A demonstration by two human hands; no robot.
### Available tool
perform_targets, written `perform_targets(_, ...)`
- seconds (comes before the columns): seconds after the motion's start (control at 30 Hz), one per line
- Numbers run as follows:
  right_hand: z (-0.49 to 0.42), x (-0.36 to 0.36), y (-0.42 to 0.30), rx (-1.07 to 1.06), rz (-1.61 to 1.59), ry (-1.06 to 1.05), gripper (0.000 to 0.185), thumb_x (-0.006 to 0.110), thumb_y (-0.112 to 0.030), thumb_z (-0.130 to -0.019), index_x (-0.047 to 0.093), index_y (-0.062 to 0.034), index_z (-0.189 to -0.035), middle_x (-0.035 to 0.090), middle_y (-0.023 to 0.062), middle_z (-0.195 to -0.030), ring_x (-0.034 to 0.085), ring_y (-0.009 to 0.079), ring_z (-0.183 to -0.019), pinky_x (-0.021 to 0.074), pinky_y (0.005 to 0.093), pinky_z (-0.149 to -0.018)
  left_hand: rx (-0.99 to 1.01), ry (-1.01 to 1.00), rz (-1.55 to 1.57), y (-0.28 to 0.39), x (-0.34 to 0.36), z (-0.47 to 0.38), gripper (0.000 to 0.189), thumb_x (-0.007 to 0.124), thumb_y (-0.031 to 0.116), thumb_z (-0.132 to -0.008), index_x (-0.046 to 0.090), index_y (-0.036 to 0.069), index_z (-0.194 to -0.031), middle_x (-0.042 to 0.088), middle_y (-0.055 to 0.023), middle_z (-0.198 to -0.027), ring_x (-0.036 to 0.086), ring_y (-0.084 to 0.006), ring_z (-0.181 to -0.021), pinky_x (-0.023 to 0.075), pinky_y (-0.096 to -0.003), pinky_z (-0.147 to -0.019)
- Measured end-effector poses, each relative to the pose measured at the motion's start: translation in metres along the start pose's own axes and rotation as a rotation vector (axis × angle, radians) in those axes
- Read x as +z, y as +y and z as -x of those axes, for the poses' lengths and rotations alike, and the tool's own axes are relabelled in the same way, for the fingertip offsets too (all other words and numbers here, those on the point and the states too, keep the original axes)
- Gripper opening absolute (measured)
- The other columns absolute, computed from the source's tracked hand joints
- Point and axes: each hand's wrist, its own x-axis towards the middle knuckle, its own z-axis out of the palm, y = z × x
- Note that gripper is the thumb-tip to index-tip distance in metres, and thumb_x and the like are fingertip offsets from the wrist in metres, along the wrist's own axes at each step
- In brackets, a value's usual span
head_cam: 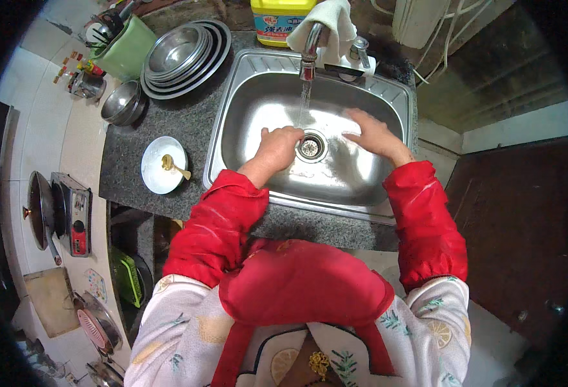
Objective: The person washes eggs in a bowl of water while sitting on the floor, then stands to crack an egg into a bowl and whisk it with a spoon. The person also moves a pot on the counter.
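Water runs from the metal faucet (308,65) into the stainless steel sink (332,186). My left hand (278,147) is in the basin beside the drain strainer (311,146), close to the stream; its fingertips are partly hidden, and I cannot tell whether it holds anything. Right of the drain, my right hand (373,133) has thumb and fingers apart, slightly blurred, with nothing in it. A white cloth (338,29) drapes over the faucet. On the counter left of the sink, a white bowl (155,167) contains a gold-coloured spoon (168,163).
Nested steel basins (177,53) and small metal bowls (122,101) stand at the upper left, near a green utensil holder (126,51). A yellow detergent jug (276,24) is behind the sink. Farther left are a portable stove (74,213) and a lidded pan (42,210).
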Motion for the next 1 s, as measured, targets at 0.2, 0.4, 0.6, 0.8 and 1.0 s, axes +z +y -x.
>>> perform_targets(0.2, 0.058, -0.099, -0.097, -0.318, -0.821, -0.022, 0.055, 0.054, -0.024, -0.084, 0.037, -0.0051, -0.132, 0.042, 0.0121, -0.132, 0.044, 0.0248, -0.119, 0.0380, 0.0354, -0.095, 0.284, 0.092, 0.714, 0.044, -0.100, 0.005, 0.015, 0.061, 0.007, -0.073, 0.055, 0.004, -0.086, 0.058, -0.0084, -0.082, 0.059, -0.0223, -0.081, 0.0457, -0.0318, -0.072)
perform_targets(0.4, 0.030, 0.026, 0.001, 0.047, -0.445, 0.099, 0.050, 0.056, -0.032, -0.081, 0.046, -0.0071, -0.123, 0.052, 0.0181, -0.117, 0.052, 0.0347, -0.106, 0.0414, 0.0455, -0.089, -0.072, -0.269, 0.797, -0.019, 0.006, -0.013, 0.016, 0.064, 0.007, -0.073, 0.055, 0.006, -0.087, 0.059, -0.0096, -0.082, 0.061, -0.0242, -0.075, 0.0498, -0.0340, -0.065)
perform_targets(0.6, 0.053, 0.027, -0.010, -0.045, -0.144, 0.324, 0.025, 0.055, -0.016, -0.083, 0.059, -0.0063, -0.106, 0.059, 0.0171, -0.105, 0.056, 0.0314, -0.099, 0.0445, 0.0355, -0.085, 0.083, -0.004, 0.482, -0.010, 0.019, -0.002, 0.017, 0.064, 0.008, -0.069, 0.056, 0.007, -0.085, 0.060, -0.0104, -0.077, 0.059, -0.0218, -0.071, 0.0467, -0.0312, -0.065)
perform_targets(0.8, 0.069, -0.038, -0.074, -0.018, -1.362, 0.223, 0.046, 0.048, -0.033, -0.090, 0.042, -0.0072, -0.128, 0.050, 0.0122, -0.121, 0.051, 0.0218, -0.108, 0.0434, 0.0346, -0.088, 0.032, -0.031, 1.336, 0.064, -0.075, -0.014, 0.020, 0.065, 0.015, -0.079, 0.053, 0.009, -0.094, 0.052, 0.0008, -0.074, 0.046, -0.0054, -0.056, 0.0380, -0.0195, -0.049)
perform_targets(1.0, 0.039, 0.045, -0.104, 0.181, -1.981, 0.407, 0.049, 0.048, -0.037, -0.090, 0.034, -0.0103, -0.128, 0.044, 0.0126, -0.120, 0.046, 0.0303, -0.110, 0.0432, 0.0468, -0.089, 0.026, 0.101, 1.109, 0.088, 0.021, -0.012, 0.068, 0.048, 0.044, -0.087, 0.024, 0.003, -0.135, 0.031, -0.0231, -0.132, 0.036, -0.0320, -0.121, 0.0326, -0.0367, -0.097)
